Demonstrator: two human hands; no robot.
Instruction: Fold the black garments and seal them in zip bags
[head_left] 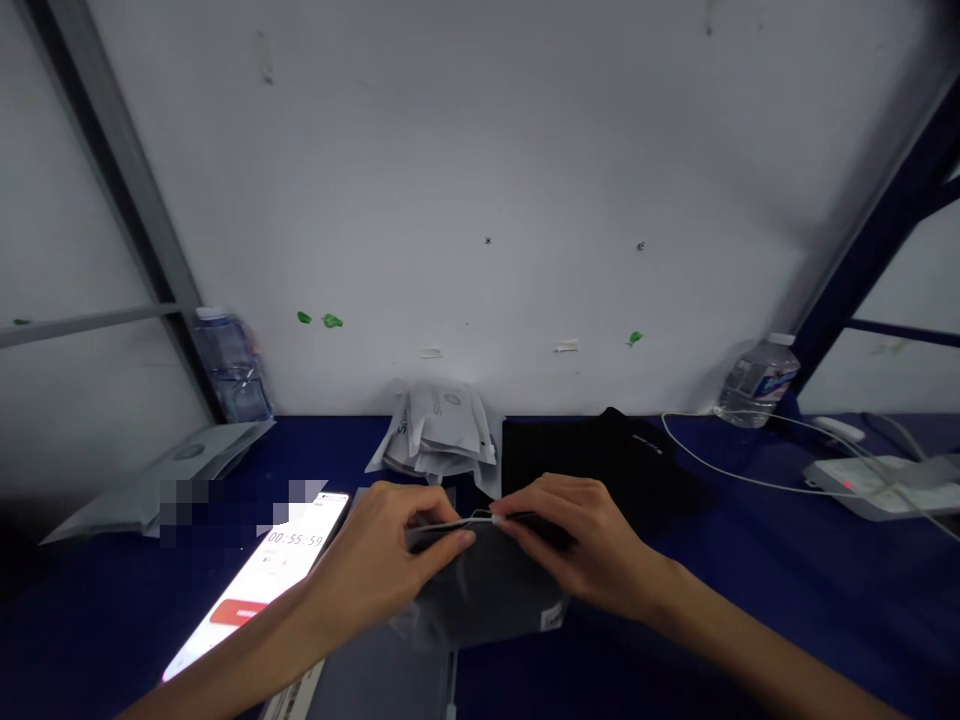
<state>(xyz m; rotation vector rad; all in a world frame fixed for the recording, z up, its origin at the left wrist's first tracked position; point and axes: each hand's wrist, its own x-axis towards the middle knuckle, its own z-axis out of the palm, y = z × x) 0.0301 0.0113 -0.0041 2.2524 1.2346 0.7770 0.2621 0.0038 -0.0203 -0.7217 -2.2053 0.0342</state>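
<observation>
Blue table (750, 600) holds plastic bag (551, 618) w/ dark garment (480, 585) already inside; L hand (382, 560) & R hand (577, 545) each pinch its top edge, fingers closed on it; mouth prob. not yet sealed; black clothing (600, 460) behind, unbagged.

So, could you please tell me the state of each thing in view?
Dark grey plastic pouch, top edge pinched in both grips: left hand, right hand.
White-screened smartphone, lit, timer showing.
White plastic power strip, red light on.
Clear plastic bottle at right, capped, leaning.
Clear plastic bottle at left, capped, upright.
</observation>
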